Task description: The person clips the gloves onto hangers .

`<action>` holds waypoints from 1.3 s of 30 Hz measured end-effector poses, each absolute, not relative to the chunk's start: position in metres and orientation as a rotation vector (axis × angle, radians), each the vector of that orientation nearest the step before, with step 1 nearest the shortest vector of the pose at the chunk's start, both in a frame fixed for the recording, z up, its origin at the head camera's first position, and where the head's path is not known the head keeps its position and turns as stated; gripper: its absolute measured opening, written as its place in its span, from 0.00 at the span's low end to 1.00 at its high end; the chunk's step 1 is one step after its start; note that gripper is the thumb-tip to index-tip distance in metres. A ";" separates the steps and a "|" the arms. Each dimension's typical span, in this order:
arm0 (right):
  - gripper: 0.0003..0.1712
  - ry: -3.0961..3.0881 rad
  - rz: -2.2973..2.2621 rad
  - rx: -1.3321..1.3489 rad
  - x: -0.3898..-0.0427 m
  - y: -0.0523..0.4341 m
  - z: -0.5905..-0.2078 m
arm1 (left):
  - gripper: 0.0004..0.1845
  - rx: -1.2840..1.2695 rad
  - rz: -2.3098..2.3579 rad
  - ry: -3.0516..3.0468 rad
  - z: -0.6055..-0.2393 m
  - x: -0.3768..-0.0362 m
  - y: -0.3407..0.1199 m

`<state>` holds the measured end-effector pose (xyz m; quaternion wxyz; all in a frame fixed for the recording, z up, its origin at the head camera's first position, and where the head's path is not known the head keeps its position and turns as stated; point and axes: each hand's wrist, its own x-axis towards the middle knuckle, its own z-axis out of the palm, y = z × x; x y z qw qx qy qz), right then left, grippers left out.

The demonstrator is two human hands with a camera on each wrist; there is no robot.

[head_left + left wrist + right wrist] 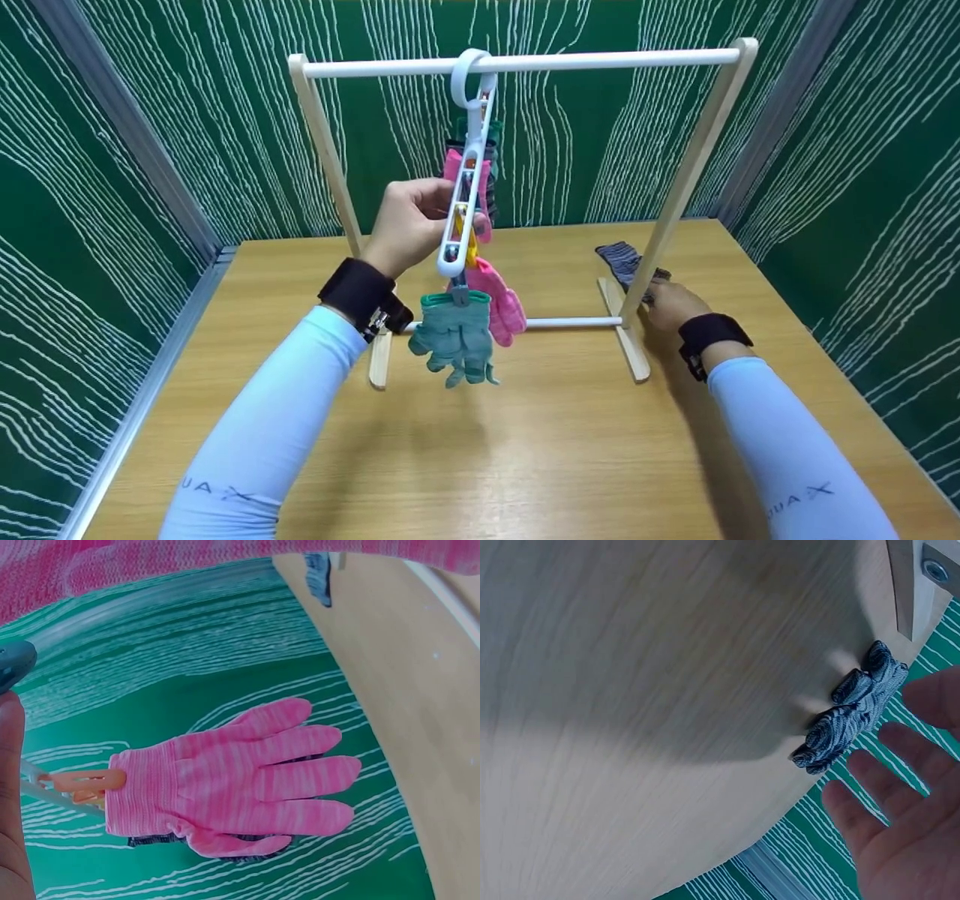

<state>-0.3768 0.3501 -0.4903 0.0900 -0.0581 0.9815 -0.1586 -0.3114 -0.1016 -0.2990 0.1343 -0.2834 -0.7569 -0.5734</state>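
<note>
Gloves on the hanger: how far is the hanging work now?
Done: pink gloves and green gloves hang clipped on the white clip hanger. In hand: the left hand holds that hanger, while the right hand reaches the grey striped glove on the table. Left: clipping that glove.

The rack post hides part of the grey glove; right hand cut off by the frame edge

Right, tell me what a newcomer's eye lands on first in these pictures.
First, the white clip hanger hooked on the rack's top bar at centre, with pink gloves and a green glove hanging from its clips. The left hand grips the hanger partway down. At right, the right hand reaches with open fingers for a grey striped glove lying on the wooden table.
</note>
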 end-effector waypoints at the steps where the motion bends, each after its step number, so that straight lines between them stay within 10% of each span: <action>1: 0.34 2.910 -0.469 -0.166 -0.378 0.351 -0.491 | 0.16 -0.820 -1.661 -2.192 -0.299 -0.312 -0.101; 39: 0.28 2.866 -0.382 -0.206 -0.372 0.351 -0.497 | 0.16 -0.829 -1.666 -2.200 -0.298 -0.311 -0.102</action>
